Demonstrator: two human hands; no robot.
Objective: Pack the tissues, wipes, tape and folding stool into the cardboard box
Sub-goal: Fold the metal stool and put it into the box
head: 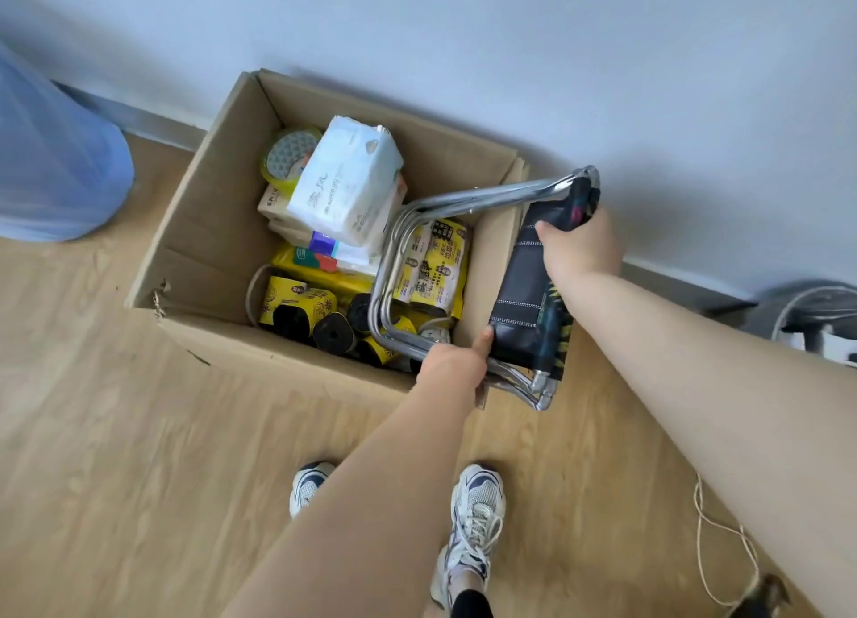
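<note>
An open cardboard box (208, 228) stands on the wooden floor against the wall. Inside lie a white tissue pack (345, 184), a roll of tape (287, 158) at the far left, yellow packs (433, 265) and black rolls in yellow wrappers (303, 309). The folding stool (524, 288), chrome tubes with a dark fabric seat, hangs over the box's right wall, its legs inside and its seat outside. My left hand (457, 362) grips the stool's near end. My right hand (577, 244) holds the far end of the seat.
A pale blue plastic bag (51, 163) sits at the left by the wall. A grey fan base with a white cable (807, 311) is at the right. A loose string (723, 552) lies on the floor. My two shoes (473, 520) stand before the box.
</note>
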